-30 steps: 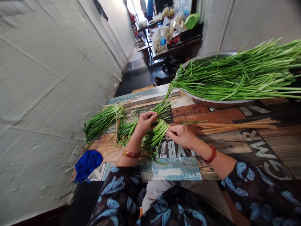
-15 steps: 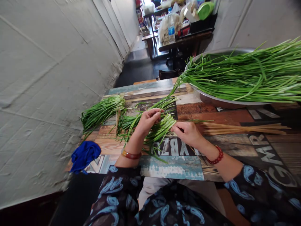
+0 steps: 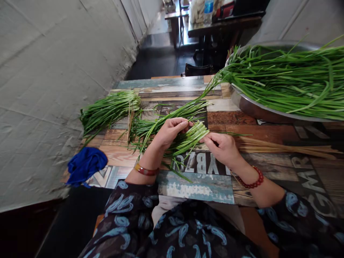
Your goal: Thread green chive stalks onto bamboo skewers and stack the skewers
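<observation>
The left hand (image 3: 173,132) curls narrowly over the green bunch (image 3: 185,141) in the middle of the table (image 3: 196,186) – whether its fingertips grip any stalks, I can't tell. The right hand (image 3: 221,146) is drawn in tight, thumb and forefinger together at the bunch's pale right-hand ends – what they pinch is too small to see. Thin sticks (image 3: 282,147) lie to the right; another bunch (image 3: 110,107) rests far left.

Basin (image 3: 245,103): right side cut off.
Bottle (image 3: 208,11): top cut off.
My right grip (image 3: 224,147): hold too small to tell.
</observation>
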Demonstrator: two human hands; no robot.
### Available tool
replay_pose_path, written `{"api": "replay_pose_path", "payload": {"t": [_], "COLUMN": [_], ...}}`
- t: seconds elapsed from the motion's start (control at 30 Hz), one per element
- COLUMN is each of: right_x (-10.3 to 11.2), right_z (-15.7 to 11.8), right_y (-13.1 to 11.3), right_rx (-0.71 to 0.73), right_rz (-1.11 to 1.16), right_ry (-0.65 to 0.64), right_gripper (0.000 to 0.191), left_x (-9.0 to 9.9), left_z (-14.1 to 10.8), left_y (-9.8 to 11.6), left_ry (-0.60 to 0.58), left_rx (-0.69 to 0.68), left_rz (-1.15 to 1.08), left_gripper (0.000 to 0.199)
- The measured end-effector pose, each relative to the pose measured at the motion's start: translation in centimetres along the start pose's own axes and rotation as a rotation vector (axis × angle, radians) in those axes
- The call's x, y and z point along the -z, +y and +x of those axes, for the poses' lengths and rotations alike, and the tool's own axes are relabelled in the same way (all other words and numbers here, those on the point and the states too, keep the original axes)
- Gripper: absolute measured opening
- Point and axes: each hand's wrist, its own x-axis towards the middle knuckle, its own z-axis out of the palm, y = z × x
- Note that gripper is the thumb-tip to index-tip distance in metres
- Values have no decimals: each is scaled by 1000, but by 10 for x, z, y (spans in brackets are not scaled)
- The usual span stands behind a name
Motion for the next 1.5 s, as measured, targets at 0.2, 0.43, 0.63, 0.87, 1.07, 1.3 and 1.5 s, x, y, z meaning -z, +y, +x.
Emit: {"api": "replay_pose_path", "payload": {"t": [0.2, 0.43, 0.63, 0.87, 1.07, 1.3, 1.5], "right_x": [1, 2, 2, 1, 1, 1, 0], "right_z": [-1, 0, -1, 0, 0, 0, 0], "right_y": [-1, -2, 0, 0, 1, 1, 3], "right_rx": [7, -11, 16, 26, 34, 43, 49], "right_rz": [-1, -9, -9, -6, 2, 10, -2], "right_ry": [3, -7, 2, 11, 4, 3, 5], "right_gripper": [27, 28, 27, 27, 27, 28, 26], "left_x": [-1, -2, -2, -2, -4, -4, -4], "left_z": [0, -2, -1, -1, -1, -1, -2], "left_y": [-2, 0, 0, -3, 0, 0, 2], "left_ry": [-35, -26, -18, -27, -11, -9, 11], "left_rx": [23, 22, 20, 15, 14, 1, -21], "left_rz": [-40, -32, -28, -8, -7, 18, 81], "left_gripper": [29, 30, 31, 35, 35, 35, 31]}}
